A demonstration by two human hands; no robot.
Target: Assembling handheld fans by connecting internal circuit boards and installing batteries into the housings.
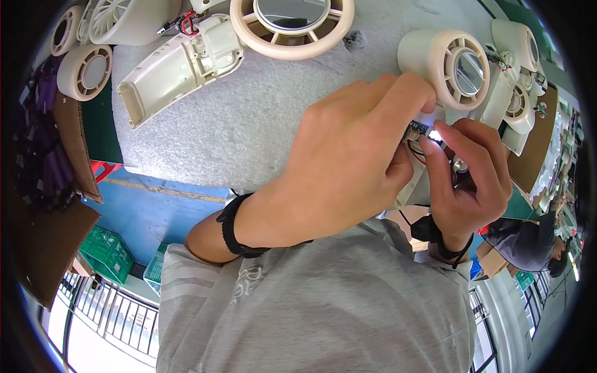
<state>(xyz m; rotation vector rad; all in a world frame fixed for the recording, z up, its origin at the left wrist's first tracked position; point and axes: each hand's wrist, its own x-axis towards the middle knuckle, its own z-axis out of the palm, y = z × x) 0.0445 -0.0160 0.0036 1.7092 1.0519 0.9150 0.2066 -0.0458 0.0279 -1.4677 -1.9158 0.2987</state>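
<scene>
A small circuit board (417, 129) with a glowing white light is pinched between the fingertips of my right hand (476, 177). My left hand (348, 149) is closed at the board's other end, its curled fingers partly hiding what they grip. Red and black wires (415, 153) run down from the board. Just beyond my fingers lies a cream handheld fan (423, 53) with a round grille and a mirror-like centre. Part of its pale handle shows beneath my hands, mostly covered by them. A silvery round part glints behind my right fingers, too hidden to name.
A cream handle shell (165, 87) lies open on the grey foam mat (217, 137). Another fan head (292, 28) sits at the far edge, with more fans at far left and right. Cardboard boxes flank the mat. A green crate (106, 253) stands on the floor; another person is at right.
</scene>
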